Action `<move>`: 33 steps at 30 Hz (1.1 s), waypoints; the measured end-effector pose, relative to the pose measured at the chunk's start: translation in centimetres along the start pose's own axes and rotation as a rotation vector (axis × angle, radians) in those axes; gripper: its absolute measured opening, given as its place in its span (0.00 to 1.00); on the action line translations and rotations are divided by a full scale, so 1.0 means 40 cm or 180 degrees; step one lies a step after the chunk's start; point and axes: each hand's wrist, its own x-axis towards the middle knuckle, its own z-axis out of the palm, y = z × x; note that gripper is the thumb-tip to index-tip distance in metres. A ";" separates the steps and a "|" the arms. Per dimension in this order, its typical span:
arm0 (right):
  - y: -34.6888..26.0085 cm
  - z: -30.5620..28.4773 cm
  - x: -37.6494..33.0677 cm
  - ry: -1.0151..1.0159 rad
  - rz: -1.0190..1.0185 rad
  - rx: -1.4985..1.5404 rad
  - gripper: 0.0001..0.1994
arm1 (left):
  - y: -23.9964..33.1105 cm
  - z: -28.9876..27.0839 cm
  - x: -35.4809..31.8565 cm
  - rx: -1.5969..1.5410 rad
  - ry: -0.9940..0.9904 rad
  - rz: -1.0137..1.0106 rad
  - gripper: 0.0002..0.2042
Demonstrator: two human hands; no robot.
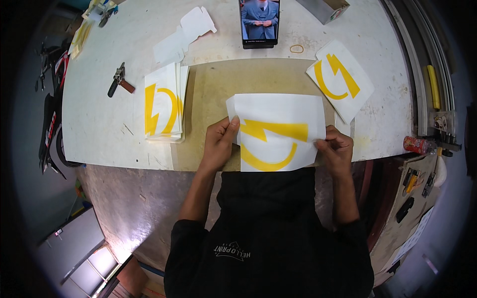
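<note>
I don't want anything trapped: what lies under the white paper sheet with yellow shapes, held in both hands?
The flat tan mat shows just beyond the far and left edges of the white paper sheet; anything directly beneath it is covered and cannot be seen.

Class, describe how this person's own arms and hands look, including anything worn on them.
The left hand and the right hand are bare, with no gloves or watches showing. The forearms are uncovered too, below roughly elbow-length black sleeves.
</note>
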 end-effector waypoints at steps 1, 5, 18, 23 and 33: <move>0.002 0.000 0.000 -0.0027 -0.0037 0.0159 0.05 | -0.004 -0.001 -0.001 -0.0021 -0.0011 0.0021 0.17; -0.001 0.006 0.021 -0.0212 -0.0146 0.0498 0.06 | -0.014 -0.016 0.007 -0.0292 -0.0027 -0.0048 0.15; -0.028 0.042 0.050 -0.0244 0.1554 0.1043 0.16 | 0.012 -0.022 -0.070 -0.0403 0.0242 -0.0225 0.22; 0.014 0.011 0.071 -0.0602 0.2131 0.1143 0.21 | -0.012 -0.042 -0.040 -0.0789 -0.0821 -0.0948 0.26; -0.006 0.017 0.092 -0.1431 0.0563 0.0886 0.34 | 0.035 -0.030 0.051 -0.1211 -0.0961 -0.0549 0.36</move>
